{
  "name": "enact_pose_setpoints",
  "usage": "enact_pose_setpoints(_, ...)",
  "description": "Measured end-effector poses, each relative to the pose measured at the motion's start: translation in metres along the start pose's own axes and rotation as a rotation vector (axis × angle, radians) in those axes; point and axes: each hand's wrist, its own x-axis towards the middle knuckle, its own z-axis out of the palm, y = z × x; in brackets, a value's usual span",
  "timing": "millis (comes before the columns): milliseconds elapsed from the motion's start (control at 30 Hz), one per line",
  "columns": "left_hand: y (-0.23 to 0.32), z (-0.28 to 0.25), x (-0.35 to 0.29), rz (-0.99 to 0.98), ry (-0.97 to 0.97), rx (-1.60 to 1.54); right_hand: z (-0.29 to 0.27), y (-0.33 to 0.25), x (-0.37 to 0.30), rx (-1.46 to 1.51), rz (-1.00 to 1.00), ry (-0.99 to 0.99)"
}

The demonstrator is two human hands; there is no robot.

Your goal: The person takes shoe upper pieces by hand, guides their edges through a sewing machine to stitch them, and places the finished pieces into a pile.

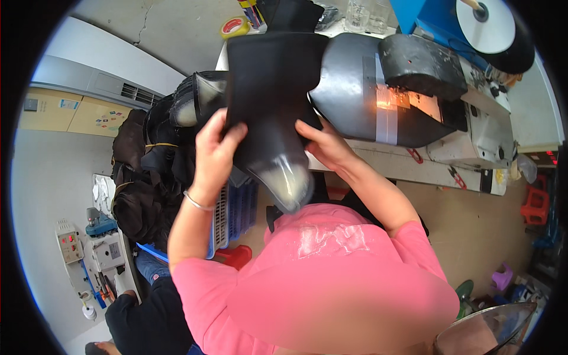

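Observation:
Between my two hands I hold up a black boot upper [269,97] with a wide shaft and a pale, shiny toe. Its toe hangs down toward my pink shirt and is slightly blurred. My left hand [218,145] grips its left edge, thumb on the near face. Gripping the opposite edge is my right hand [324,142], thumb in front and some fingers hidden behind. To the right of the upper, a smooth black sheet [349,89] covers the sewing machine's bed, with a clear strip across it.
The sewing machine [423,65] has its lamp lit. Red-handled snips [457,176] lie on the table's near edge. Piled black uppers [145,195] are on the left, beside a blue crate [239,204]. Yellow tape [235,27] sits at the back. Another person [151,316] is lower left.

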Motion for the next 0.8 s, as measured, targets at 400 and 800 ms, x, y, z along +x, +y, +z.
enact_pose_setpoints(400, -0.069, -0.017, 0.306, 0.072, -0.101, 1.356, -0.103, -0.041, 0.234, -0.803, -0.898, 0.706)
enact_pose_setpoints(800, 0.010, -0.095, 0.099, 0.208, 0.198, 1.445, -0.083, -0.048, 0.117, -1.751, -0.797, 0.479)
